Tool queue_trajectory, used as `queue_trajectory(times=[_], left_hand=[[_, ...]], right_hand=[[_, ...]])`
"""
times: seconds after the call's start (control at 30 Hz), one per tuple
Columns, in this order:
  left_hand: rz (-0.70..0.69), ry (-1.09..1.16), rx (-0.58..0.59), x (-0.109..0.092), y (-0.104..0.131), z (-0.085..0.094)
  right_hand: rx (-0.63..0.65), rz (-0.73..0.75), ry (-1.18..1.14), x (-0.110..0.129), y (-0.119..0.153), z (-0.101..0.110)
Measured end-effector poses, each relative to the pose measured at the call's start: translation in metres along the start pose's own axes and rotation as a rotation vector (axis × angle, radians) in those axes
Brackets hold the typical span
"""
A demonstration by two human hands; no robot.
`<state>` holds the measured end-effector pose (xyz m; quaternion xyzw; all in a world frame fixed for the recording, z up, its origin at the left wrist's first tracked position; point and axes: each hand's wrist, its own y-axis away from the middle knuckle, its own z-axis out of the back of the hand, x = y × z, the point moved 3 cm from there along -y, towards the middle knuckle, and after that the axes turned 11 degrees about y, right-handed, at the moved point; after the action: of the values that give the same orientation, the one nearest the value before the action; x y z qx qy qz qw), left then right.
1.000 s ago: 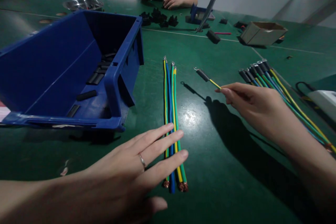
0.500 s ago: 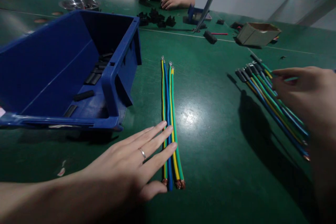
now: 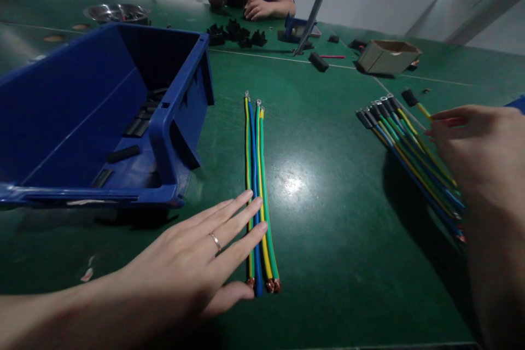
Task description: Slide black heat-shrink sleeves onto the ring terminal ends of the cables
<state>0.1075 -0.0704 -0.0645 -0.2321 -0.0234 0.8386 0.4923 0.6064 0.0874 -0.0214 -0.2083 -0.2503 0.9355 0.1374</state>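
My left hand (image 3: 205,246), a ring on one finger, lies flat with fingers stretched out across several wires (image 3: 255,158). These blue and yellow-green wires run side by side on the green table, metal lugs at their far ends and bare copper showing at the near ends. Off to the right, my right hand (image 3: 479,147) pinches a yellow-green wire (image 3: 424,111) with a black sleeve (image 3: 409,97) at its tip. Below and left of that hand rests a row of similar wires (image 3: 404,139) with black sleeves near their lugs; the hand and forearm partly cover it.
A blue bin (image 3: 164,136) holding black sleeves stands at left. Farther back are a metal bowl (image 3: 117,12), black plastic parts (image 3: 233,31), a slanting pole (image 3: 315,5), a cardboard box (image 3: 389,58) and a person (image 3: 262,6) seated across the table.
The held wire has moved right, its sleeved tip now apart from the row of wires. My left hand stays on its wires while the whole view shifts slightly.
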Motion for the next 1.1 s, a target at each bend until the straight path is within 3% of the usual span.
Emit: queue_trajectory(times=[0.27,0.37,0.5,0.73,0.87,0.97,1.1], left_hand=[[0.013,-0.037,-0.085,0.000,0.001,-0.006],[0.009,-0.032,-0.015,0.000,0.002,-0.013],[0.001,-0.061,-0.126,-0.002,-0.001,-0.010],[-0.033,-0.079,-0.128,-0.007,-0.010,0.003],[-0.006,-0.040,-0.068,-0.006,-0.008,0.005],[0.002,-0.014,-0.001,-0.004,-0.004,0.001],[0.011,-0.004,-0.068,-0.001,0.002,-0.008]], right_hand=[[0.166,-0.164,0.057,0.018,0.007,0.003],[0.166,-0.163,0.045,0.023,0.007,0.004],[0.139,-0.145,0.028,0.028,0.008,0.002],[0.110,-0.135,0.019,0.031,0.006,-0.003],[0.151,-0.110,0.023,0.036,0.007,-0.002],[0.149,-0.087,0.013,0.037,0.007,0.000],[0.121,-0.059,-0.006,0.036,0.010,0.001]])
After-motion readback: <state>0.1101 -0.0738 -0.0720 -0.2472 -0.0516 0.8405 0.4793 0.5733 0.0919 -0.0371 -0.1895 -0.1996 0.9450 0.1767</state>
